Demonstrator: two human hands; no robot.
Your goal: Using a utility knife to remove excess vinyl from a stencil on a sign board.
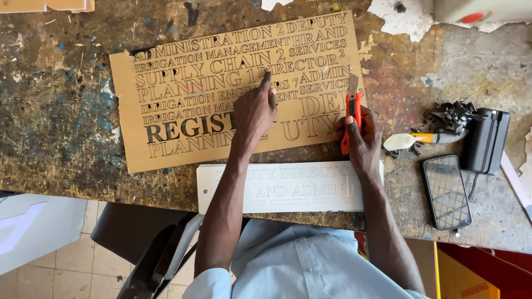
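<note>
Right hand (pixel 363 138) around one cutter (pixel 351 113)

A pale blue button-up shirt (pixel 302 266) is worn, seen from above at the lower edge of the view. A buttoned front placket is seen running down its middle, with a small pale button on it. The sleeves are worn rolled or cut short, a folded cuff (pixel 208 285) being visible at the left arm. Both forearms are left bare. The left hand (pixel 254 111) and right hand (pixel 361 138) are ungloved.
</note>
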